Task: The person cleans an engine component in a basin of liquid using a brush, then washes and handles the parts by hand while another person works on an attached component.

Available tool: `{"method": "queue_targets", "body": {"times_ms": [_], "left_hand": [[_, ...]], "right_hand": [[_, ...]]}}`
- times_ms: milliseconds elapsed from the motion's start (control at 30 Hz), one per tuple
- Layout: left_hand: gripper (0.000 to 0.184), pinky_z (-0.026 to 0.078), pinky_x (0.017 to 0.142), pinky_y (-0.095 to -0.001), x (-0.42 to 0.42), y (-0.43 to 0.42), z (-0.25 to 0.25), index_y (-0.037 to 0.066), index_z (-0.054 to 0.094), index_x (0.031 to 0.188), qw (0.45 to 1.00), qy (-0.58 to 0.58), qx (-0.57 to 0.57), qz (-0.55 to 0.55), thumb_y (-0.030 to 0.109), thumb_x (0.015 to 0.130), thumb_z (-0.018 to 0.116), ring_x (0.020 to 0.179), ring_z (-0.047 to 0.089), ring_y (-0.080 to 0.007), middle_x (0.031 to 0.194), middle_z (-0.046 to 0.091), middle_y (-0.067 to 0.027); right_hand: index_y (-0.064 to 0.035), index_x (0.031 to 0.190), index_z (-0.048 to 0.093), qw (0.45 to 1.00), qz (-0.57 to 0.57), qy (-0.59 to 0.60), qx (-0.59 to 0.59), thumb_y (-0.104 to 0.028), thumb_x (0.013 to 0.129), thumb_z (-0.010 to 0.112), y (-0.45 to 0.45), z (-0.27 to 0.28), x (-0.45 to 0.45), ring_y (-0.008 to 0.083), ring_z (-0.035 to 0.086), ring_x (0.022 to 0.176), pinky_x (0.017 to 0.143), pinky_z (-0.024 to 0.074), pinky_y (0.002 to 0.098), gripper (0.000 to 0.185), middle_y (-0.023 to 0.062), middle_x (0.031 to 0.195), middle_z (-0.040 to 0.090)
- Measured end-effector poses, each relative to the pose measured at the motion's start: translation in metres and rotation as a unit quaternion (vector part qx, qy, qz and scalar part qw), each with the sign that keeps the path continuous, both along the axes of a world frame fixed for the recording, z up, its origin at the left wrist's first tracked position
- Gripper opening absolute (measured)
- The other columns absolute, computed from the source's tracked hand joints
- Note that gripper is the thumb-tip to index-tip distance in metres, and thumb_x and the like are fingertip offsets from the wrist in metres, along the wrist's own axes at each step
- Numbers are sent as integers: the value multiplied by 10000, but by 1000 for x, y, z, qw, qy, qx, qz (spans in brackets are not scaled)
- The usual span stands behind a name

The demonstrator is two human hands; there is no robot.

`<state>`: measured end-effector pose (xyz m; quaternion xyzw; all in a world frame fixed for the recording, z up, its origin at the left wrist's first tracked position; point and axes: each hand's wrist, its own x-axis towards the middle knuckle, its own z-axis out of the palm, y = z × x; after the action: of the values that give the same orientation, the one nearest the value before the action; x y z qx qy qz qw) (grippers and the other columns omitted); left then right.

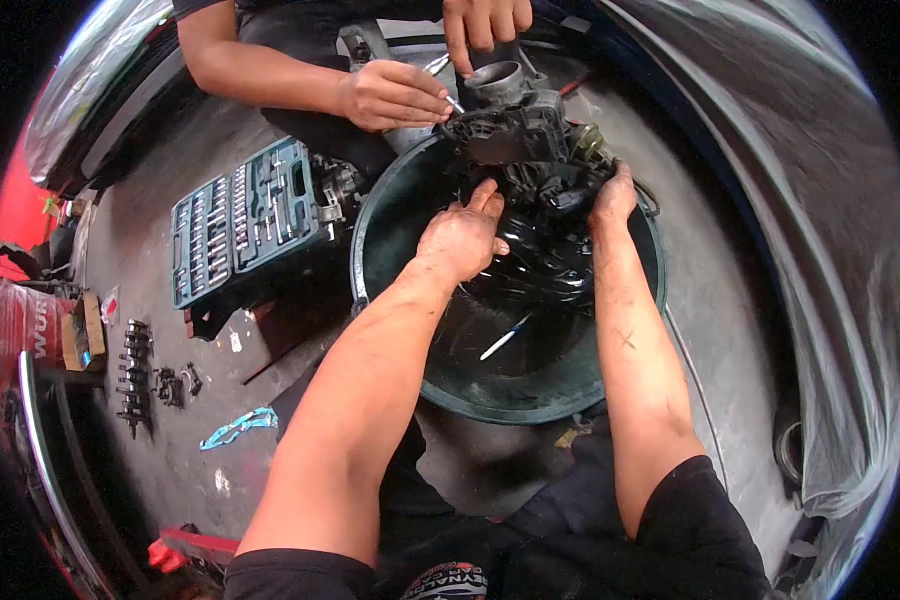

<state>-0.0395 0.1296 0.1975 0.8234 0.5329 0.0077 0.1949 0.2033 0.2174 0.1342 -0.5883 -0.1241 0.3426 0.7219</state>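
Note:
A dirty black intake manifold [540, 262] with a metal throttle body [497, 85] on top stands in a round dark tub [510, 408]. My left hand [462, 238] grips the manifold's near left side, fingers and thumb pressed against it. On its right side, my right hand [613, 197] curls round the edge, its fingertips partly hidden behind the part. A co-worker's hand [395, 95] holds a slim metal tool [454, 103] at the left of the throttle body. Another hand of that person [485, 22] reaches to the throttle opening. A white-handled brush or pen-like tool [503, 340] lies in the tub.
Left of the tub sits an open socket set [242, 222]. A crankshaft [133, 378], small metal parts [175, 384] and a blue wrapper [238, 428] lie on the floor. Plastic sheeting [820, 250] covers something at right, and a thin hose [698, 395] runs beside the tub.

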Motion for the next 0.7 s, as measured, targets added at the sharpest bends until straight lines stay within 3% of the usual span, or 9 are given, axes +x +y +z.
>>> {"method": "queue_targets", "body": {"times_ms": [100, 167, 233, 467, 600, 700], "left_hand": [[666, 411, 1095, -433, 0, 2, -2, 40, 394, 1472, 1000, -6, -2, -2, 302, 917, 653, 1313, 485, -371, 1632, 206, -59], [665, 426, 1076, -437, 0, 2, -7, 48, 406, 1464, 1000, -6, 18, -4, 315, 910, 659, 1283, 510, -374, 1624, 227, -66], [666, 455, 1039, -447, -1, 2, -13, 65, 426, 1450, 998, -4, 54, -9, 346, 898, 670, 1221, 562, -379, 1608, 267, -80], [652, 443, 1053, -448, -4, 3, -16, 47, 428, 1443, 998, -17, 55, -14, 330, 904, 662, 1238, 549, -388, 1608, 269, -74], [645, 439, 1043, -447, -2, 1, -8, 19, 432, 1421, 999, -9, 50, -15, 283, 889, 684, 1231, 543, -387, 1594, 281, -99], [645, 439, 1045, -441, -2, -1, -6, 23, 435, 1418, 999, -10, 45, -12, 289, 886, 686, 1248, 537, -374, 1592, 289, -91]], "right_hand": [[156, 1089, 645, 1000, -15, 7, -3, -360, 894, 651, -15, 26, -16, 238, 587, 936, 885, 453, 357, 553, 147, 1086, 666], [128, 1139, 634, 1000, -5, 9, 1, -351, 882, 642, 1, 1, -3, 248, 600, 984, 922, 453, 358, 543, 143, 1129, 660], [125, 1155, 631, 1000, 5, 3, 4, -347, 875, 637, -1, 2, -3, 254, 612, 1001, 935, 454, 361, 549, 146, 1144, 664], [149, 1143, 622, 999, 4, -22, -41, -349, 875, 638, -11, 22, -14, 250, 603, 973, 918, 456, 357, 565, 167, 1141, 658], [164, 967, 651, 1000, -19, -15, -17, -338, 894, 635, 0, 3, -8, 231, 564, 876, 868, 450, 372, 508, 178, 974, 673], [145, 1076, 635, 1000, 13, -4, -17, -345, 897, 620, -1, 0, -4, 238, 593, 912, 872, 469, 381, 522, 168, 1054, 662]]}}
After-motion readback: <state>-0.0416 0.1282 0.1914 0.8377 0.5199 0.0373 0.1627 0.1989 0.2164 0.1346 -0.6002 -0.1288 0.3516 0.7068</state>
